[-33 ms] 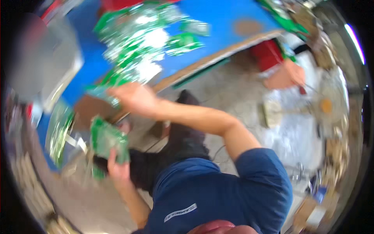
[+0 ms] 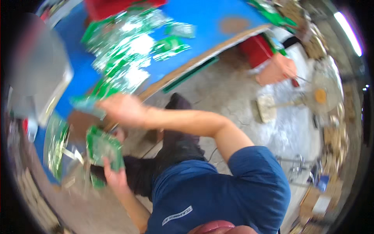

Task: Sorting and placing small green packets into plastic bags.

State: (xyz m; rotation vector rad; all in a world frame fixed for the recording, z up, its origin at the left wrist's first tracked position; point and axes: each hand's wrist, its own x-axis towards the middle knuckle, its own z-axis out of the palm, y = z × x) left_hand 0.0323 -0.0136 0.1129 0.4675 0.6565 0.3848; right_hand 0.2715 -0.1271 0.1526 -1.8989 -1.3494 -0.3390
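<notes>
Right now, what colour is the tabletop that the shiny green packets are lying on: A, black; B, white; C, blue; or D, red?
C: the table shows bright blue around the pile of green and silver packets, with a pale brown edge along its near side.

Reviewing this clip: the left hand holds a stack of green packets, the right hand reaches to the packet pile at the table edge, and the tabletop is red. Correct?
Not quite: the tabletop is blue, not red, as the head view shows. The rest stands: the left hand holds a stack of green packets, and the right hand reaches to the packet pile at the table edge.
</notes>
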